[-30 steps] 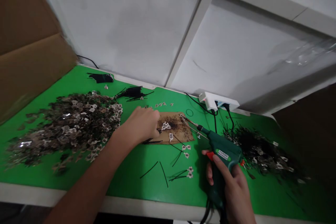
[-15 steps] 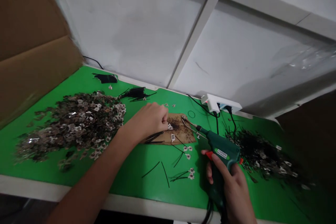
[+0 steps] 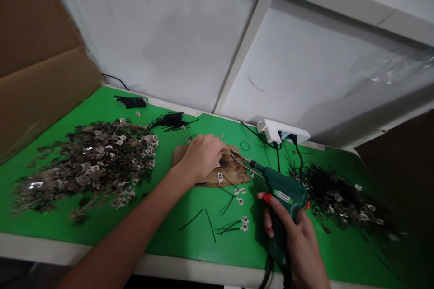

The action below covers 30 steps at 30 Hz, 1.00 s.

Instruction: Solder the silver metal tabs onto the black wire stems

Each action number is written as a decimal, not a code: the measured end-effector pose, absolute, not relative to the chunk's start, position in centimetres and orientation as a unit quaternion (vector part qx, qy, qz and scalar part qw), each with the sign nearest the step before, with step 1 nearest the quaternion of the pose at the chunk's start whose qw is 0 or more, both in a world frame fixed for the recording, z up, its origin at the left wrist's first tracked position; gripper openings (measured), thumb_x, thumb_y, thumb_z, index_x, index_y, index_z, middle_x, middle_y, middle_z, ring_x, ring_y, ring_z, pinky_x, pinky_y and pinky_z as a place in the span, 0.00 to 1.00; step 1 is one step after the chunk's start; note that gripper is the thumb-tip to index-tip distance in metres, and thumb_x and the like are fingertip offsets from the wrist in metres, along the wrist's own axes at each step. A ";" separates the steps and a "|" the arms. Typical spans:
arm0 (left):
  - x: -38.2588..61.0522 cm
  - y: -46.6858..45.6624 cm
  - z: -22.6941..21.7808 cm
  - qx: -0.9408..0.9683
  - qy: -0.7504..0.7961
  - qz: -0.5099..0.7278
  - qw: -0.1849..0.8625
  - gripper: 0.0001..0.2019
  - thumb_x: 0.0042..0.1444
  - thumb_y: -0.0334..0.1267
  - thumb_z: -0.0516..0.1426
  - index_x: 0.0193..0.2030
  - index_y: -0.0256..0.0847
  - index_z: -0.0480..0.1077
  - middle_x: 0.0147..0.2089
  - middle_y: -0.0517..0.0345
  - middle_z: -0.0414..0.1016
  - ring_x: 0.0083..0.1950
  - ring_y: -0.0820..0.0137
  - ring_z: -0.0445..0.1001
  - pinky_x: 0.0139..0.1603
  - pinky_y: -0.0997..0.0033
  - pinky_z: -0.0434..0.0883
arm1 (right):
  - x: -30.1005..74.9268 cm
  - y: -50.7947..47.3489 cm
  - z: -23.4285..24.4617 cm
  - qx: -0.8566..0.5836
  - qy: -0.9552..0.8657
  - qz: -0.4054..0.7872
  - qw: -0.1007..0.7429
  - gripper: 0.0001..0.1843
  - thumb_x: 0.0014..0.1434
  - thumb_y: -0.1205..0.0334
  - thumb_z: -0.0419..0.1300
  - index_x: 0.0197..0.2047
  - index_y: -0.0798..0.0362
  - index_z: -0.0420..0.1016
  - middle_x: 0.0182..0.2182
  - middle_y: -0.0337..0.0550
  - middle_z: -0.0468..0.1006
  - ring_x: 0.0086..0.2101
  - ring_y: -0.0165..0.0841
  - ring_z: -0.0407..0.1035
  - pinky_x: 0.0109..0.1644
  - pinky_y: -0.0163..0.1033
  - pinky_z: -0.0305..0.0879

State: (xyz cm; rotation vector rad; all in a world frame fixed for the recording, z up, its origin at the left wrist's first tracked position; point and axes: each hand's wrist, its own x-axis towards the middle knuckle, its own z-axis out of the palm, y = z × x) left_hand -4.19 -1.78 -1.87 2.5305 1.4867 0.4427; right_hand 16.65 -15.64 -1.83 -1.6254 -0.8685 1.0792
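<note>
Gripping the green soldering gun (image 3: 286, 192), the right hand (image 3: 298, 235) has its tip up at the dark-stained cardboard (image 3: 237, 174)! Curled low over that same board, the left hand (image 3: 203, 153); whether it pinches anything, I can't tell. Wired metal pieces (image 3: 244, 223) lie nearby on the green tabletop (image 3: 230, 248).

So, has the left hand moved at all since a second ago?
Yes. The left hand has moved right, toward the power strip. The left end of the brown pad, hidden behind the hand before, now shows.
</note>
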 end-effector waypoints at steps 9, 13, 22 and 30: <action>-2.9 -1.4 -3.1 0.836 0.502 0.192 0.112 0.09 0.64 0.31 0.56 0.41 0.41 0.79 0.40 0.52 0.80 0.45 0.61 0.77 0.49 0.62 0.70 | 16.7 -15.3 -1.9 -0.668 -0.344 0.454 0.479 0.22 0.57 0.43 0.68 0.40 0.55 0.80 0.18 0.36 0.71 0.20 0.26 0.60 0.24 0.32 0.56; -2.6 -1.3 -3.4 0.832 0.503 0.198 0.124 0.09 0.64 0.31 0.57 0.39 0.41 0.80 0.39 0.53 0.80 0.44 0.61 0.77 0.49 0.62 0.70 | 17.0 -15.2 -1.8 -0.680 -0.331 0.463 0.462 0.24 0.55 0.41 0.68 0.39 0.56 0.80 0.18 0.37 0.70 0.20 0.26 0.60 0.24 0.32 0.56; -2.7 -1.1 -3.6 0.825 0.501 0.212 0.154 0.09 0.64 0.30 0.56 0.37 0.40 0.80 0.39 0.53 0.80 0.42 0.61 0.76 0.45 0.64 0.70 | 17.4 -15.2 -1.8 -0.670 -0.321 0.484 0.463 0.21 0.56 0.43 0.69 0.39 0.54 0.79 0.19 0.36 0.69 0.20 0.26 0.59 0.24 0.32 0.56; -2.6 -1.1 -3.9 0.821 0.495 0.226 0.175 0.10 0.65 0.32 0.56 0.37 0.40 0.80 0.38 0.53 0.80 0.40 0.62 0.76 0.43 0.64 0.69 | 17.5 -15.1 -2.0 -0.669 -0.296 0.500 0.464 0.23 0.55 0.44 0.70 0.42 0.56 0.81 0.20 0.37 0.69 0.20 0.26 0.59 0.23 0.31 0.55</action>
